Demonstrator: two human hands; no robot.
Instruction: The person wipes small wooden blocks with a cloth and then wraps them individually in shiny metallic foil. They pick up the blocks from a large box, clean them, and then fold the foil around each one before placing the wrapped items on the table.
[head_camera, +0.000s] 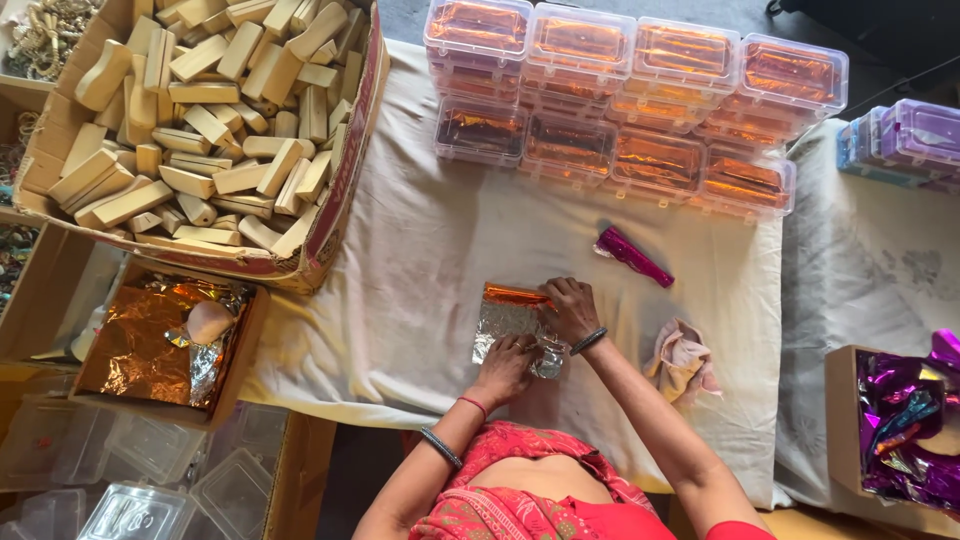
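A sheet of foil, silver on one face and orange on the other, lies on the white cloth in front of me. My right hand presses on its right side, fingers bent over the folded orange edge. At the foil's near edge my left hand pinches the crumpled silver part. Whatever is wrapped inside the foil is hidden.
A cardboard box of pale wooden blocks stands at the far left. A smaller box holds orange foil sheets. Stacked clear plastic cases with orange foil line the far edge. A purple foil roll and a pink cloth lie right.
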